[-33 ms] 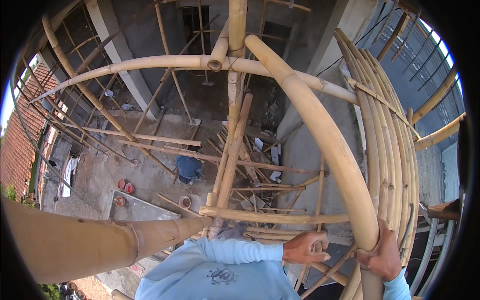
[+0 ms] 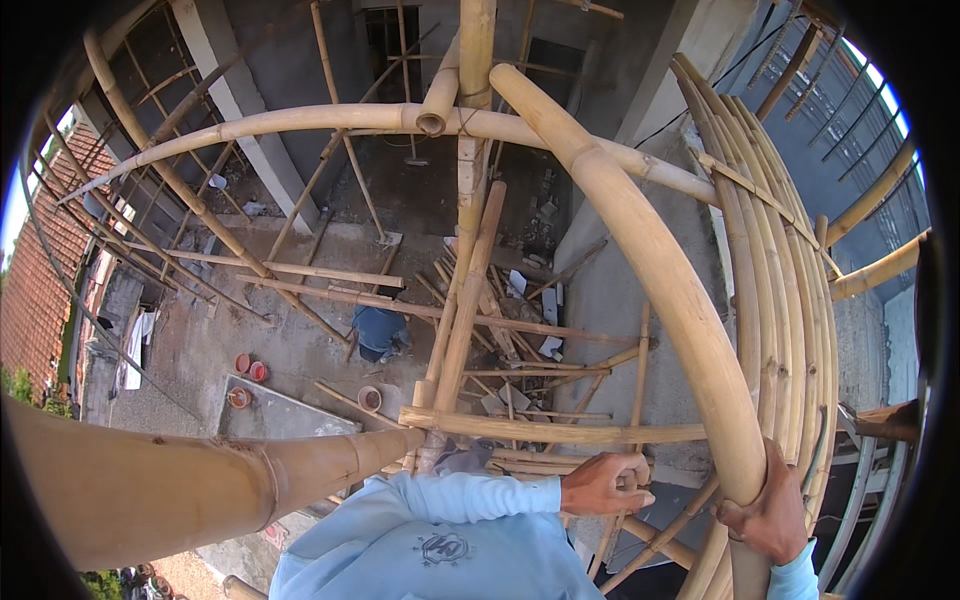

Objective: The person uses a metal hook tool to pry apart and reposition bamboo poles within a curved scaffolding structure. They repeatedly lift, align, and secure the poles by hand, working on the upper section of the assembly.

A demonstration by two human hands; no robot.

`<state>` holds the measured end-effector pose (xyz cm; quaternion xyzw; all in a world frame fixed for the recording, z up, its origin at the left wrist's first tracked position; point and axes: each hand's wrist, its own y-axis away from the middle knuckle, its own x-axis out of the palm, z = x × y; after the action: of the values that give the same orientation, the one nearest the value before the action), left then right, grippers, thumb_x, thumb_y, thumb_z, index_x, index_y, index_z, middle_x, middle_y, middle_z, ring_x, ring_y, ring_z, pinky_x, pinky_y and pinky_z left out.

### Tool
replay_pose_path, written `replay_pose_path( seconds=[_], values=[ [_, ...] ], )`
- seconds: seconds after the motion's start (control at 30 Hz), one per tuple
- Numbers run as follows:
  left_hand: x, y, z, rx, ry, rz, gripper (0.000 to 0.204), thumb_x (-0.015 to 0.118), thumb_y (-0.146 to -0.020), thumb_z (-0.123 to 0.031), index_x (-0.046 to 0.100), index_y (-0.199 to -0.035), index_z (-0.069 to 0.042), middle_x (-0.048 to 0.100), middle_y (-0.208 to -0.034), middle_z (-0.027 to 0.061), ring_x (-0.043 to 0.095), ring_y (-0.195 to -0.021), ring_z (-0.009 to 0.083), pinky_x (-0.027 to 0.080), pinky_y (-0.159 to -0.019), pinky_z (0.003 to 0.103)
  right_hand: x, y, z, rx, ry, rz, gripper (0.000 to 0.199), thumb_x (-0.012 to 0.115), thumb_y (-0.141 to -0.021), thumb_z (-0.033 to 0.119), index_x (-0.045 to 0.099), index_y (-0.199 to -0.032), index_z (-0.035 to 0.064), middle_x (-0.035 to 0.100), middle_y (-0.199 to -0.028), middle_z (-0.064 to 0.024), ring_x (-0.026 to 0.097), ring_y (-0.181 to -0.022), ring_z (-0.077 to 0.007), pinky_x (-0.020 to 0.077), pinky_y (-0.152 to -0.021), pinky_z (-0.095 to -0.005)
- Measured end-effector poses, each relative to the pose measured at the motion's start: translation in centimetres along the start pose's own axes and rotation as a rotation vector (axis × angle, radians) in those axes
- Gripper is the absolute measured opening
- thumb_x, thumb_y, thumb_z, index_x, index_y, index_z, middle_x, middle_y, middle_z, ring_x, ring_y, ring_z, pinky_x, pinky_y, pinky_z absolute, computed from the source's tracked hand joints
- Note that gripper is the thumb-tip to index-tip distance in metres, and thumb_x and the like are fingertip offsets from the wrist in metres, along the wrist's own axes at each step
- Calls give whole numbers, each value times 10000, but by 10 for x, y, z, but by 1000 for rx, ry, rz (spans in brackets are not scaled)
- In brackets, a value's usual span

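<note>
My right hand [image 2: 770,508] is wrapped round the lower part of a thick bamboo pole [image 2: 655,240]. This pole runs from the lower right toward the top middle, its far end passing over a horizontal bamboo pole [image 2: 370,119]. In front of my chest, my left hand [image 2: 606,484] is held in a loose fist with curled fingers. Whether anything is inside it is hidden. Just beyond that hand lies a short bamboo crosspiece [image 2: 560,430], which meets an upright bamboo post [image 2: 470,200] near its left end.
A bamboo platform [image 2: 790,330] stands on my right. Another thick pole [image 2: 220,490] juts in from the left. Far below, on the concrete ground [image 2: 190,370], are a person in blue [image 2: 378,330], several buckets [image 2: 370,398] and loose poles. A grey column [image 2: 245,125] rises beyond.
My left hand has shifted very slightly up and to the left. The right hand keeps its grip on the thick pole.
</note>
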<state>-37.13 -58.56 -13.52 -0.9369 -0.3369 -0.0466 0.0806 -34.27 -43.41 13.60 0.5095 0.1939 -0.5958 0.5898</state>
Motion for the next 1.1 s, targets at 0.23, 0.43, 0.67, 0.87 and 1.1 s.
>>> replay_pose_path(
  seconds=[0.23, 0.43, 0.67, 0.87, 1.1],
  values=[
    [-48, 19, 10, -160, -87, -190, 303, 752, -941, -272, 597, -991, -17, 662, -770, 55, 576, -703, 87, 474, -635, 284, -44, 50, -44, -84, 476, -312, 927, 729, -495, 87, 496, -1384, -32, 671, -1022, -280, 638, -916, -454, 496, -847, -487],
    [-48, 25, 7, -176, -272, -227, 349, 762, -926, -307, 605, -1012, -7, 675, -826, 88, 619, -728, 127, 509, -654, 315, -53, 27, -50, -273, 1108, -676, 855, 768, -694, -39, 475, -1488, 84, 624, -1140, -166, 656, -1011, -346, 535, -880, -450],
    [-53, 37, -8, -163, -309, -475, 321, 773, -921, -266, 615, -1025, -6, 696, -885, 87, 656, -765, 124, 534, -673, 298, -48, -53, -6, -578, 1571, -923, 760, 764, -819, 85, 472, -1512, 194, 605, -1156, -89, 629, -1080, -266, 544, -950, -401],
    [-72, 43, -20, -13, -304, -756, 241, 756, -919, -190, 625, -985, 1, 693, -840, 77, 652, -751, 114, 521, -667, 282, -27, -86, 58, -742, 1651, -965, 594, 671, -913, 182, 501, -1482, 196, 618, -1120, -92, 630, -1051, -278, 518, -944, -418],
    [-101, 47, -70, 91, -476, -1059, 241, 748, -885, -193, 655, -987, 5, 694, -838, 135, 636, -713, 189, 502, -663, 341, 18, -138, 119, -908, 1730, -955, 504, 621, -942, 213, 540, -1439, 192, 640, -1103, -92, 625, -1083, -290, 463, -978, -442]
  ],
)
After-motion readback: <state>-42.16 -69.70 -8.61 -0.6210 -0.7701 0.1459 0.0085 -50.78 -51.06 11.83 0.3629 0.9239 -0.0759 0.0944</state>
